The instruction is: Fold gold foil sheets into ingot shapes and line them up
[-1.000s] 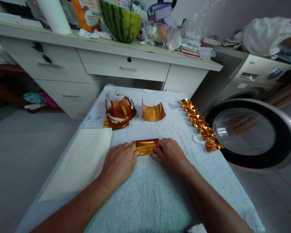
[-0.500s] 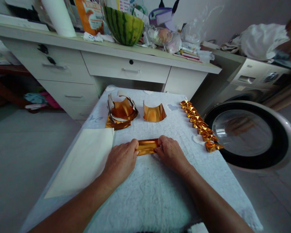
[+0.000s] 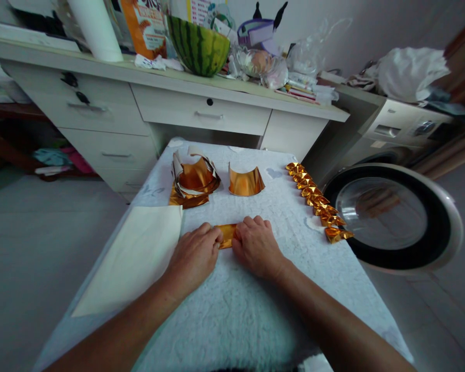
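A narrow gold foil strip [image 3: 227, 236] lies across the middle of the cloth-covered table, held at both ends. Its left end is pinched by my left hand [image 3: 198, 251]. Over its right part my right hand [image 3: 256, 245] is closed, hiding that end. Beyond them stand a curved gold sheet [image 3: 246, 181] and, to its left, a ring of curled gold and white sheets [image 3: 196, 175] resting on flat gold foil. A row of several folded gold pieces [image 3: 316, 201] runs down the table's right side. Pale paper [image 3: 135, 258] lies beside my left forearm.
Behind the table [image 3: 225, 320] is a white counter with drawers [image 3: 201, 111]. On it are a watermelon half [image 3: 198, 46], a white roll [image 3: 95, 31], an orange packet [image 3: 147, 28] and plastic bags. At the right, a washing machine's round door [image 3: 387, 214] stands open beside the table.
My right hand has moved left along the strip, toward my left hand, so less gold shows between them. My left hand has barely moved. The view has shifted slightly.
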`<action>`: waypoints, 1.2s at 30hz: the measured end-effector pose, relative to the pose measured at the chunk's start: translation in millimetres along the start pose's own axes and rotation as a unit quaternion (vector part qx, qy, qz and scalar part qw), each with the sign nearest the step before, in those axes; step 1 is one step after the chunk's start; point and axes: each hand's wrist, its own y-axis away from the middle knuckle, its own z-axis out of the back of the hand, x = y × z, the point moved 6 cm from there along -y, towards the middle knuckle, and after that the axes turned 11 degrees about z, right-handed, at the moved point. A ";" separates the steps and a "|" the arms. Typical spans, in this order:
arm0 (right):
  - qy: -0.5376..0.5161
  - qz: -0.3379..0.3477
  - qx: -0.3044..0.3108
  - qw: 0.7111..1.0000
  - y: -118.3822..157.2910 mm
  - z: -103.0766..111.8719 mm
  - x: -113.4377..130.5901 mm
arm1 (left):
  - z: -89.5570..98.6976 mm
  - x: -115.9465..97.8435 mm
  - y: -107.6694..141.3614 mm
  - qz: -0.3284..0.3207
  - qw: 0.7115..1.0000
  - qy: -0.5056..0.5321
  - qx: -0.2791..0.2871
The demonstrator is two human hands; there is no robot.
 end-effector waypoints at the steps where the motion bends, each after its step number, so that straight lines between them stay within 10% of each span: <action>1: 0.001 -0.012 -0.002 1.000 -0.3 -0.3 1.2 | 0.0 0.5 0.1 0.002 1.000 0.002 0.001; 18: -0.003 -0.068 -0.040 0.997 6.1 -7.9 -2.3 | -1.0 2.2 1.4 0.001 0.999 -0.031 0.025; 36: -0.017 -0.110 -0.009 0.994 28.0 -4.3 -64.6 | 0.1 2.2 0.9 0.004 0.999 -0.030 0.030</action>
